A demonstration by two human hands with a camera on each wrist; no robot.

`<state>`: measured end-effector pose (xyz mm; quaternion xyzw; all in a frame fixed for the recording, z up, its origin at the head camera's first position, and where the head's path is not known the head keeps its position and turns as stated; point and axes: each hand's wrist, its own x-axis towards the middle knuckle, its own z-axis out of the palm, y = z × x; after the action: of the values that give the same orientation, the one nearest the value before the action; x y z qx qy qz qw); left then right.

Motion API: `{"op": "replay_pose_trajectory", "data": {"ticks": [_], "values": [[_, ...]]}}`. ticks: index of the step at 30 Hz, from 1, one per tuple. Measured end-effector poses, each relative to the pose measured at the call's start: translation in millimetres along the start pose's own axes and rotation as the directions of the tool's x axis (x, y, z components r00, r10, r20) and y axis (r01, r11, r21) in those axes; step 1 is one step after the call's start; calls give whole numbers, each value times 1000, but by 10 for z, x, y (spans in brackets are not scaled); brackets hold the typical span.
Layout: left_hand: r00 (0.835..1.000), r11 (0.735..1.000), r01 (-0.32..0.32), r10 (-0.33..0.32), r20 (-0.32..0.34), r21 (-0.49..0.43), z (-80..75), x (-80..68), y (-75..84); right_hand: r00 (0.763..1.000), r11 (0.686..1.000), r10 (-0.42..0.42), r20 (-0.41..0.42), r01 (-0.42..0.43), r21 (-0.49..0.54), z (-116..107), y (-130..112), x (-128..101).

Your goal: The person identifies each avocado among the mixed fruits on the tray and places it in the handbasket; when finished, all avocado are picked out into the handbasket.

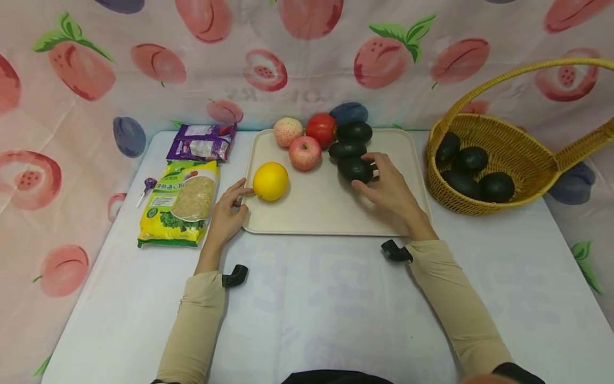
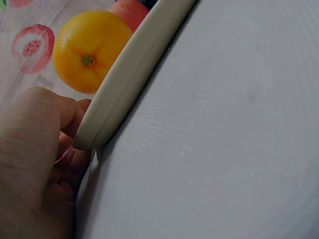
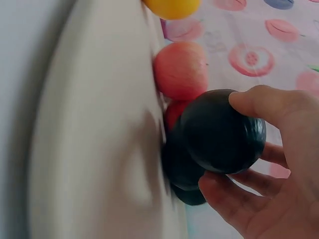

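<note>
While the right hand (image 1: 390, 189) curls its thumb and fingers (image 3: 259, 104) around the nearest avocado (image 1: 355, 169) on the tray (image 1: 326, 213), that dark fruit sits at about 2 o'clock from the tray's middle, touching a second avocado (image 1: 347, 149) just behind it. A third avocado (image 1: 354, 132) lies further back, near the tray's 12 o'clock edge. In the right wrist view the held avocado (image 3: 223, 130) fills the grip, thumb over the top and the other fingers wrapped beneath it.

At the tray's 9 o'clock edge the left hand (image 1: 229, 213) rests on the tabletop (image 1: 307, 309), its fingers (image 2: 75, 114) loosely curled against the rim; they hold nothing, and the fingertips lie just beside the orange (image 1: 271, 181), which sits inside the tray. Whether they touch the orange cannot be told.

Toward 11 o'clock on the tray stand a pink apple (image 1: 304, 152), a pale peach (image 1: 288, 131) and a red tomato (image 1: 321, 129), close together.

Off the tray at 9 o'clock lie a yellow-green food packet (image 1: 179, 205) and, behind it, a purple packet (image 1: 202, 142). At 3 o'clock a wicker basket (image 1: 441, 181) holds more avocados (image 1: 472, 173).
</note>
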<state>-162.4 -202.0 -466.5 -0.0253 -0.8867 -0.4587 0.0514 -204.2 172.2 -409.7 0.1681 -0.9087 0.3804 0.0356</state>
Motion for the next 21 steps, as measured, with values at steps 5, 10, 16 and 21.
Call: {"op": "replay_pose_trajectory", "data": {"ticks": [5, 10, 16, 21], "values": [[1000, 1000, -3, 3, 0, -9, 4, -9, -12, 1000, 1000, -9, -5, 9, 11, -114, 8, -5], [1000, 1000, -10, 10, 1, -14, 8, -6, -22, 1000, 999, -15, -11, 16, 46, -249, 24, -10], [1000, 1000, -8, 8, 4, -20, 2, -9, -15, 999, 994, -17, -32, 20, 104, -436, 60, -43], [1000, 1000, -18, 18, 2, -22, -5, -10, -6, 998, 996, 34, -62, -29, 83, -634, 94, -108]]}}
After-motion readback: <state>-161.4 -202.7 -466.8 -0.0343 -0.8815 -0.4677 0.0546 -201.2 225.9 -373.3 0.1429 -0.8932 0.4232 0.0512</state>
